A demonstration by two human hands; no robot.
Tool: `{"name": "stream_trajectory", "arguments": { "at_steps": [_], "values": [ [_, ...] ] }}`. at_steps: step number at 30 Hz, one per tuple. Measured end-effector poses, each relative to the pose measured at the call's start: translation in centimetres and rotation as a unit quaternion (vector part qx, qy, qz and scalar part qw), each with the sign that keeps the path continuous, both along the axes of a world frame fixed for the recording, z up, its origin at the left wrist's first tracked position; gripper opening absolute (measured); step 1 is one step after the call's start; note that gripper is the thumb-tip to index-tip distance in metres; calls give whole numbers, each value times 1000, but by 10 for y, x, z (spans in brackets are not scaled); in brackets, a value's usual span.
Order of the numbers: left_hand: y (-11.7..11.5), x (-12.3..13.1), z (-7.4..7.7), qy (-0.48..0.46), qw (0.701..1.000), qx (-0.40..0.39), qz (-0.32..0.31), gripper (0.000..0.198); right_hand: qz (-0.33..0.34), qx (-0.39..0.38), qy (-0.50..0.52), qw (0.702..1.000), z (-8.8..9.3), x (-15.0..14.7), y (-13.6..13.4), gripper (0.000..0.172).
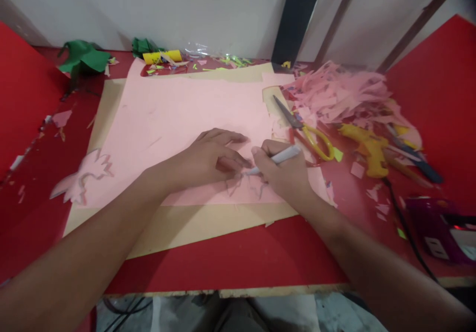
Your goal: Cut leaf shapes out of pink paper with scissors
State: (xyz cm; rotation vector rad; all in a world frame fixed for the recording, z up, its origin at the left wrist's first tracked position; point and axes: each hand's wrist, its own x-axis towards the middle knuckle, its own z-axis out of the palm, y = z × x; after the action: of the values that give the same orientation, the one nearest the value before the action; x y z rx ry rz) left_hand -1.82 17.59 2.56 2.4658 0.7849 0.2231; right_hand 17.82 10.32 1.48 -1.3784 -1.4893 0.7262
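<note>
A large pink paper sheet lies on tan cardboard on the red table. My left hand rests flat on the pink sheet, fingers spread, pressing down a small pink cut-out shape whose edges show under it. My right hand is closed around a white pen, its tip touching the paper right beside my left fingertips. Faint drawn lines show on the sheet just below the pen tip.
Yellow-handled scissors lie right of the sheet, beside a heap of pink paper scraps and a yellow glue gun with a black cord. A pink cut-out lies at left. Green paper, a yellow roll, a purple box.
</note>
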Motion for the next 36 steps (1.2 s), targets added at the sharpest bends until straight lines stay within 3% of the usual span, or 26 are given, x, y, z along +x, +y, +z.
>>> {"name": "stream_trajectory", "arguments": {
  "at_steps": [4, 9, 14, 17, 22, 26, 30, 36],
  "values": [
    [0, 0, -1, 1, 1000, 10, -1, 20, 44, -22, -6, 999, 1, 0, -1, 44],
    [0, 0, -2, -1, 1000, 4, 1, 23, 4, 1, -8, 1000, 2, 1, -1, 42],
    [0, 0, 0, 6, 1000, 8, 1, 22, 42, -25, -18, 999, 2, 1, -2, 43],
    [-1, 1, 1, 5, 1000, 5, 1, 25, 15, -11, -9, 1000, 2, 1, -2, 43],
    [0, 1, 0, 6, 1000, 4, -1, 24, 45, -36, -19, 998, 4, 1, -2, 44],
    [0, 0, 0, 4, 1000, 0, -1, 24, 18, -19, -14, 1000, 4, 2, -2, 43],
    [0, 0, 0, 7, 1000, 4, -1, 24, 59, -22, -5, 998, 3, 3, -1, 44],
    [0, 0, 1, 3, 1000, 11, 0, 23, 18, -8, 16, 1000, 0, 0, 3, 43]
  ]
}}
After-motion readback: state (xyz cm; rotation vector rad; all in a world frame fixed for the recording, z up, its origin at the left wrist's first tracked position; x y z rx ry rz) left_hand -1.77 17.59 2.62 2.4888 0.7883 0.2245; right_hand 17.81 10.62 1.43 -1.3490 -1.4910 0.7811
